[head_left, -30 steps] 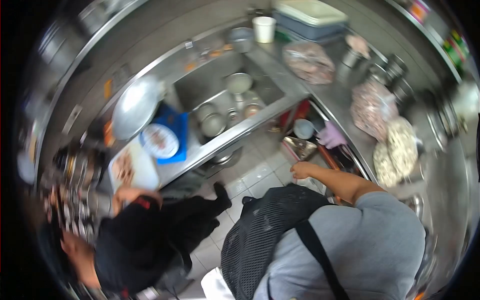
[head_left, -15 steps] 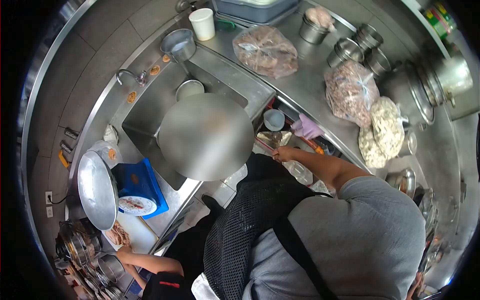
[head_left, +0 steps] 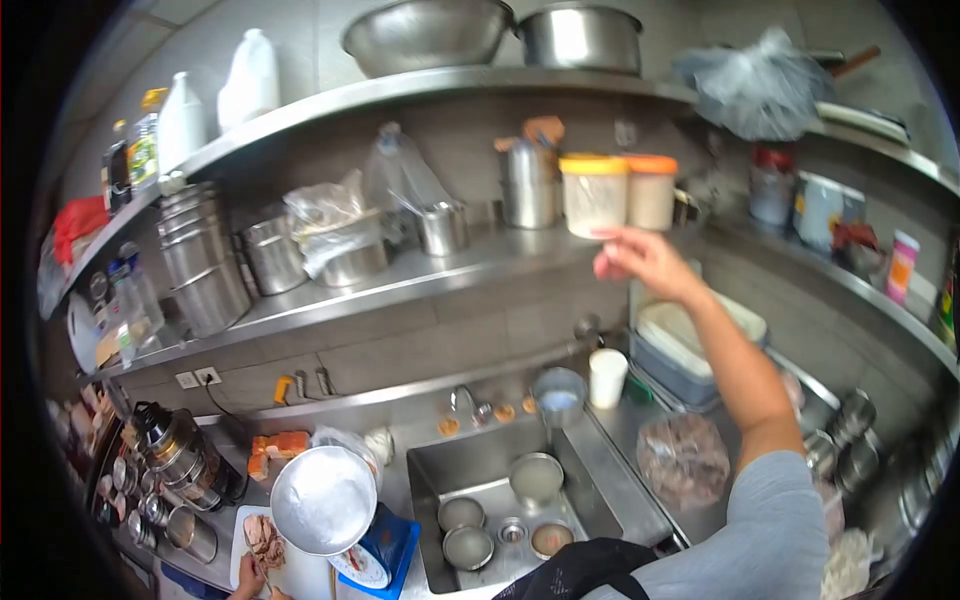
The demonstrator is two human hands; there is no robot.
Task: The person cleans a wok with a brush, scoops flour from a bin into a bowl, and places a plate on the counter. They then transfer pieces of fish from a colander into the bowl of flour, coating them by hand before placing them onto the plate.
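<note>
My right hand is raised to the middle shelf at the end of my grey-sleeved arm. Its fingers reach left, partly bent and a little blurred, with nothing visible in them. Just beyond the fingertips stands a clear tub with a yellow lid; whether they touch cannot be made out. Beside it is a similar tub with an orange lid. A tall steel pot stands left of the tubs. My left hand is out of view.
Below, a steel sink holds several round bowls. At lower left, another person's hand touches meat on a white cutting board, beside a blue scale. An upper shelf carries a large steel bowl.
The view has tilted up from sink and floor to the shelves. My right hand has risen from beside the counter to the tubs. The large blurred grey disc over the sink is gone.
</note>
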